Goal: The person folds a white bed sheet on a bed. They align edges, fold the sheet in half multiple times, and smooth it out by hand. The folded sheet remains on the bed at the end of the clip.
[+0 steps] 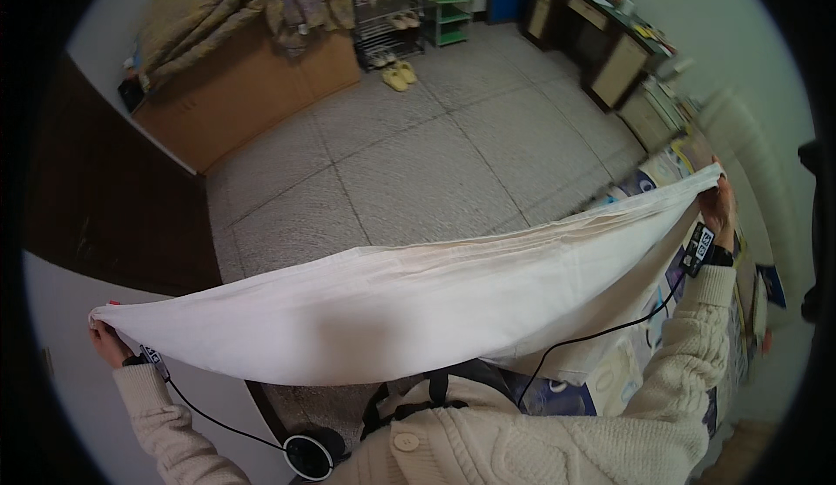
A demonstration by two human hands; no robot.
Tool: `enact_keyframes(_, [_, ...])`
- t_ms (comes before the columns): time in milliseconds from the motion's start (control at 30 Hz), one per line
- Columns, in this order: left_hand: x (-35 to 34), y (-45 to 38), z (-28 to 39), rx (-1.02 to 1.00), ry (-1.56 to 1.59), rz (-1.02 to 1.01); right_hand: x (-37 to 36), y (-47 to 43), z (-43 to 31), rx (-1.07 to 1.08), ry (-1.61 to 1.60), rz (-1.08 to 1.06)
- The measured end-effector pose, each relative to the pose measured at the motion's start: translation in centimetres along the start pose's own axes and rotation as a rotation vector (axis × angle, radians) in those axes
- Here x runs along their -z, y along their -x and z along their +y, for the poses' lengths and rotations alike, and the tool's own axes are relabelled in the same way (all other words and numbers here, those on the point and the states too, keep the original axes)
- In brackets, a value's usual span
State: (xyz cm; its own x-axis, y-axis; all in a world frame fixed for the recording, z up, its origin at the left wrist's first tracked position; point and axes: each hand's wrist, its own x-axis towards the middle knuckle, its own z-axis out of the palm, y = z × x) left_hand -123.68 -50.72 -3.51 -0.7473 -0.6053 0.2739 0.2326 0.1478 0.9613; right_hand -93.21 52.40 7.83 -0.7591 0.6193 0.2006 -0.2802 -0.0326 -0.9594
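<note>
A large white cloth [418,309], layered in folds along its top edge, hangs stretched between my two hands in front of my body. My left hand [110,343] grips one corner at the lower left. At the right, my right hand [718,207] is raised higher and grips the opposite corner. The cloth sags in the middle, and a shadow falls on it. Each wrist bears a small tagged device with a black cable. The cloth hides part of the patterned bedding behind it.
Patterned bedding [620,380] lies at my right. A black bin with a white rim [308,457] stands near my feet. Beyond are a wooden box bed side [261,86], yellow slippers [399,76], a shoe rack [390,24], a green shelf [452,21] and a desk [601,21].
</note>
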Motion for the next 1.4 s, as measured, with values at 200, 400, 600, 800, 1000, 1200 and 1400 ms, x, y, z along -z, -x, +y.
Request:
enact_keyframes(200, [0.7,1.8,3.0,-0.073,-0.043,0.181,-5.2,-14.4,7.2,-0.137,-0.320,-0.059])
enact_keyframes(400, [1.5,1.1,1.6,-0.133,-0.074,0.269,-5.6,-23.5,4.9,-0.047,-0.017,-0.011])
enact_keyframes(600, [-0.6,2.4,3.4,-0.129,-0.026,0.385,2.2,-26.0,-3.3,0.185,0.137,-0.176])
enact_keyframes(800, [-7.2,6.5,8.4,-0.162,0.113,0.349,10.3,-28.9,-12.5,0.346,0.205,-0.107])
enact_keyframes(1000, [-13.7,10.8,11.7,-0.171,0.015,0.372,17.6,-30.1,-13.1,0.460,0.328,0.032])
enact_keyframes(1200, [-15.2,11.3,12.5,-0.179,-0.002,0.345,16.7,-30.4,-8.1,0.323,0.284,0.112])
enact_keyframes(1400, [-14.4,14.1,15.3,-0.331,0.126,0.369,18.7,-28.7,-5.8,0.834,1.125,0.064])
